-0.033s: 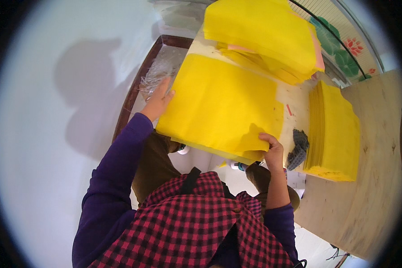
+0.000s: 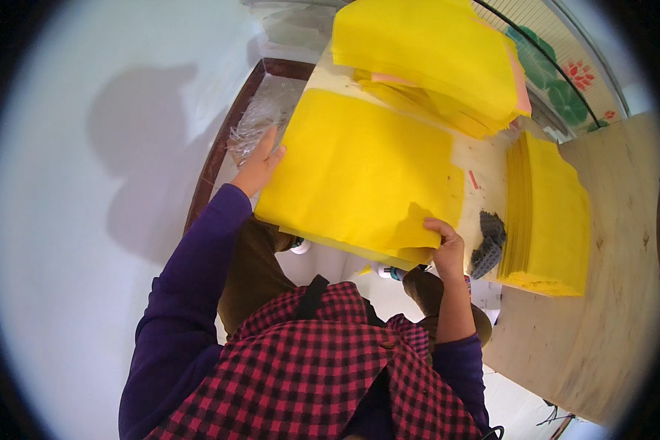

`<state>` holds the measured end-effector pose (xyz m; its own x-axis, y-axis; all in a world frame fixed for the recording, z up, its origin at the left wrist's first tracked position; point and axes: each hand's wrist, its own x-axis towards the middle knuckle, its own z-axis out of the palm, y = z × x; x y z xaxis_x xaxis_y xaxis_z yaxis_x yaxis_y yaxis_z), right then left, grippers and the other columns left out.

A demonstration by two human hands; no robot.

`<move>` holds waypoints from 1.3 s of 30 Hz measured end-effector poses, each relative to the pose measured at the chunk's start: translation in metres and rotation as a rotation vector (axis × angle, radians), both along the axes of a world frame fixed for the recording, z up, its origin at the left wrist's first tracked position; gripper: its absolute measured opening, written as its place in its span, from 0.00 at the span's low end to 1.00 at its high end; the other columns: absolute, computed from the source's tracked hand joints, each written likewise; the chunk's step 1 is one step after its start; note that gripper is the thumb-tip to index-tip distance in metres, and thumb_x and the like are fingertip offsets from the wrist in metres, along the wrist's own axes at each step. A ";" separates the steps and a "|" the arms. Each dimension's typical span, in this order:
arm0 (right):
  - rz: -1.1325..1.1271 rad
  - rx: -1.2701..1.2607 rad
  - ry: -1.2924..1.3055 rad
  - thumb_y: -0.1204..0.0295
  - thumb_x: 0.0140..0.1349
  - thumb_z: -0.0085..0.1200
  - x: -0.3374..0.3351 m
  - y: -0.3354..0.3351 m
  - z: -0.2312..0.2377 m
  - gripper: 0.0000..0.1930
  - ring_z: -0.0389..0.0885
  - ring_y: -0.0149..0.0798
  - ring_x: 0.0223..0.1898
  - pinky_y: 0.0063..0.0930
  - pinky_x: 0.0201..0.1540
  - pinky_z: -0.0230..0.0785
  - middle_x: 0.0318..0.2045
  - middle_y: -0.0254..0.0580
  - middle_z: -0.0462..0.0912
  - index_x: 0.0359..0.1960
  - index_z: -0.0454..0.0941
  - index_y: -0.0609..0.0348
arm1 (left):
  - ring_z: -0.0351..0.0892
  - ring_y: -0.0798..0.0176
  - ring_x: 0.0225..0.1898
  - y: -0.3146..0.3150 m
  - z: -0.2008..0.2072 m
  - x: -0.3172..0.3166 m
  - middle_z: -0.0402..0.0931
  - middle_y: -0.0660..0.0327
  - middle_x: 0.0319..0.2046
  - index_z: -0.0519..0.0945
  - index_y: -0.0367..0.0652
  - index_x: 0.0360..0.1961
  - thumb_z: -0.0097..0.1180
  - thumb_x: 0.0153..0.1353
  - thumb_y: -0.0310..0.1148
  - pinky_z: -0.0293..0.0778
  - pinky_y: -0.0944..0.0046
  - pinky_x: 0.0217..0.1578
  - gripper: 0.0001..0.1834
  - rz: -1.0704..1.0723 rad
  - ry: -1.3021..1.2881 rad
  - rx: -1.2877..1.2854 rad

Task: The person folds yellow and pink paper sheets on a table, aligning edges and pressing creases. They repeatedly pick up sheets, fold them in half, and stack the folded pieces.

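A large yellow sheet [image 2: 359,169], paper or thin cloth, lies on a pale work table [image 2: 484,154] in front of me. Its near edge overhangs the table, with paler yellow layers showing beneath. My left hand [image 2: 259,163] rests at the sheet's left edge, fingers stretched out and the thumb apart. At the near right corner, my right hand [image 2: 446,246] pinches the sheet between thumb and fingers. Just right of that hand lies a crumpled dark grey textured piece [image 2: 489,242].
A thick yellow stack [image 2: 425,59] with pinkish edges stands at the back. Another yellow stack [image 2: 557,213] is at the right, beside a wooden board [image 2: 601,315]. A small red strip [image 2: 473,180] lies on the table. Clear plastic [image 2: 264,117] sits near the left wall.
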<state>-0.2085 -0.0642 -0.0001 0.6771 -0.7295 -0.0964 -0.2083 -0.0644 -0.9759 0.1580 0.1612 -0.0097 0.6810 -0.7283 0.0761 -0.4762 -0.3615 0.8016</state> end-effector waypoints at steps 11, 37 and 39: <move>-0.002 -0.064 0.057 0.93 0.43 0.58 -0.001 0.002 -0.002 0.23 0.76 0.37 0.52 0.27 0.59 0.66 0.50 0.42 0.80 0.42 0.80 0.60 | 0.44 0.56 0.73 -0.002 0.002 0.021 0.47 0.52 0.71 0.50 0.39 0.71 0.33 0.70 0.58 0.43 0.61 0.69 0.39 0.015 0.485 -0.115; -0.011 -0.076 0.062 0.94 0.45 0.56 -0.002 0.004 0.001 0.21 0.77 0.37 0.52 0.26 0.58 0.67 0.49 0.41 0.80 0.41 0.80 0.61 | 0.63 0.62 0.64 -0.041 0.027 0.008 0.61 0.59 0.65 0.59 0.41 0.68 0.38 0.70 0.56 0.59 0.65 0.62 0.35 0.016 0.954 -0.383; 0.009 -0.040 -0.025 0.92 0.50 0.53 -0.001 0.006 0.003 0.17 0.77 0.35 0.50 0.25 0.57 0.67 0.47 0.39 0.81 0.40 0.81 0.60 | 0.62 0.63 0.64 -0.034 0.038 0.002 0.64 0.59 0.64 0.60 0.41 0.68 0.39 0.71 0.54 0.59 0.65 0.62 0.34 0.058 0.802 -0.336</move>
<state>-0.2094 -0.0582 0.0025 0.6859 -0.7260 -0.0500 -0.1832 -0.1057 -0.9774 0.1597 0.1276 0.0286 0.6563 -0.7159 -0.2381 0.2896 -0.0523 0.9557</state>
